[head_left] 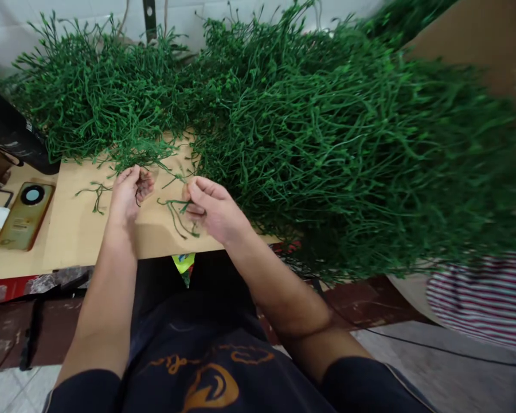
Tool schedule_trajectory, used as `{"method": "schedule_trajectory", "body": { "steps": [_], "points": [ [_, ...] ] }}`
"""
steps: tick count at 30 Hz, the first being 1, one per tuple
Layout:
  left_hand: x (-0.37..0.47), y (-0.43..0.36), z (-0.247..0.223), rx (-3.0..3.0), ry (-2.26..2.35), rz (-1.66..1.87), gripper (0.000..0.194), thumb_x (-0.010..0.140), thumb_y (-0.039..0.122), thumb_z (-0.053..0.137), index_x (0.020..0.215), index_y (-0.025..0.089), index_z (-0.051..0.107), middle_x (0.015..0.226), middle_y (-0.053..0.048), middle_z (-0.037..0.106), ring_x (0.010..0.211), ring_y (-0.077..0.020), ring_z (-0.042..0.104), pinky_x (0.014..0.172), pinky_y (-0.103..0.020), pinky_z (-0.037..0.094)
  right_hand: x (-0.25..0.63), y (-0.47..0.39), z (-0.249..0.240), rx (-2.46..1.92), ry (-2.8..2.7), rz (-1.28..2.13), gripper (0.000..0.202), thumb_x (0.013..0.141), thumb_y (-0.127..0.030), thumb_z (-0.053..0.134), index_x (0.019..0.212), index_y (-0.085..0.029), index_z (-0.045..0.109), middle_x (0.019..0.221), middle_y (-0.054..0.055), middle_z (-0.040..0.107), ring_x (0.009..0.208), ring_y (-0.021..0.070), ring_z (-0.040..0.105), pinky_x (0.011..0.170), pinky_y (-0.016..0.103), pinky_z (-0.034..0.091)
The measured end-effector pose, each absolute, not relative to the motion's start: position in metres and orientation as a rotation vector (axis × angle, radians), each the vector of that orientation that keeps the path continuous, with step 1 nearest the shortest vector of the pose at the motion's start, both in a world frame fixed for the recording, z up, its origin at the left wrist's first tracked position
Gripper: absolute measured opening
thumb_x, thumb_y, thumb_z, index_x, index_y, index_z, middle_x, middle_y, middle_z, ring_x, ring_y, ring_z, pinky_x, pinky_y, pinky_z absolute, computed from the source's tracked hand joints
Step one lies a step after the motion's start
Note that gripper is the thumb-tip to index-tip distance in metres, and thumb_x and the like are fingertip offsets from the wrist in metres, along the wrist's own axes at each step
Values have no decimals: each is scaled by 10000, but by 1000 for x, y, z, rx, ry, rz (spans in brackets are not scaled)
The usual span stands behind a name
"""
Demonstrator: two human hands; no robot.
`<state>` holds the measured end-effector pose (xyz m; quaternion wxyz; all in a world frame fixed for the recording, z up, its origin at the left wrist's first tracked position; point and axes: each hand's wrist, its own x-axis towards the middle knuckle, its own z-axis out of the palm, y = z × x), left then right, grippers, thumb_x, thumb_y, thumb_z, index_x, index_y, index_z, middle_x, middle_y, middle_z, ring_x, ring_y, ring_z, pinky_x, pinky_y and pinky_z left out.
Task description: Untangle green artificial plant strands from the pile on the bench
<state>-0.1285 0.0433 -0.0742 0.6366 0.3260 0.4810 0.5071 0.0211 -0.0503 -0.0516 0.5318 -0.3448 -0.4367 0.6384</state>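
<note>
My right hand (212, 206) is closed in a pinch on a thin, branching green stem (176, 213), whose ends hang down to the left over the board. To its left, my left hand (133, 186) has its fingers curled together. A dark thin strand shows under those fingers, but what they grip is too small to make out. The two hands are a short way apart above the tan board (155, 238). One loose green stem (97, 195) lies on the board left of my left hand, and other loose stems lie between and behind the hands.
A large pile of green stems (348, 143) fills the right side, with another pile (112, 92) at the back left. A phone (24, 215) and a black bottle (15, 129) are at the left. A striped cloth (485, 298) is at the lower right, near a cardboard sheet (490, 46).
</note>
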Motion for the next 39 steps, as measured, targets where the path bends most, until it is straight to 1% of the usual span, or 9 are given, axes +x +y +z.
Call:
{"method": "schedule_trajectory", "body": {
  "steps": [7,13,17,20,24,27,30,35,39],
  "points": [
    [-128,42,-72,879,1093,1069,205,819,304,622,712,142,557,622,17,640,520,-45,605,512,-123,501,31,-46,-58,-827,-709,1575,254,850,-313,564,696,-176,415,614,-72,313,462,18,184,438,157,215],
    [-127,49,-85,969,1135,1072,221,769,354,671,796,170,553,740,4,648,597,-63,604,560,-165,496,32,-43,-55,-915,-778,1497,293,876,-397,517,717,-194,378,650,-66,321,474,33,190,448,188,237],
    [-128,46,-92,1197,1297,1415,306,750,431,677,898,205,535,868,1,608,769,-95,587,652,-202,477,33,-41,-59,-925,-874,1421,320,862,-454,515,738,-203,359,681,-58,340,488,34,207,453,195,247],
    [-127,32,-88,1524,1348,1717,258,803,431,615,854,180,587,917,-22,565,903,-122,540,790,-236,448,33,-41,-62,-969,-944,1299,316,867,-473,493,752,-209,362,683,-49,344,501,42,233,457,201,256],
    [-116,14,-81,1699,1071,1355,413,839,535,500,706,164,622,802,-37,587,853,-145,560,834,-279,451,34,-42,-63,-1128,-1143,952,208,899,-389,453,802,-209,419,663,-33,363,548,71,330,530,227,347],
    [-104,9,-79,1627,860,1037,464,741,615,583,811,162,659,875,-44,642,902,-163,587,869,-293,458,33,-44,-64,-1159,-1295,756,118,898,-292,434,827,-198,443,694,-12,425,625,93,415,638,252,415],
    [-97,9,-79,1517,798,990,487,697,627,622,869,172,659,880,-33,656,945,-168,593,887,-288,461,31,-45,-67,-1179,-1436,676,104,898,-260,402,837,-192,451,776,19,511,707,111,487,712,272,442],
    [-99,10,-81,1375,787,955,434,691,605,647,753,176,626,732,-8,610,762,-130,585,744,-248,483,30,-42,-74,-1308,-1677,572,124,890,-245,407,841,-182,502,837,53,599,830,152,568,791,291,443],
    [-97,11,-83,1391,734,873,404,683,553,683,807,173,625,754,-14,613,773,-134,586,751,-256,479,29,-39,-71,-1584,-1775,474,126,862,-204,441,869,-162,560,865,83,647,833,181,587,781,302,432]
  ]
}}
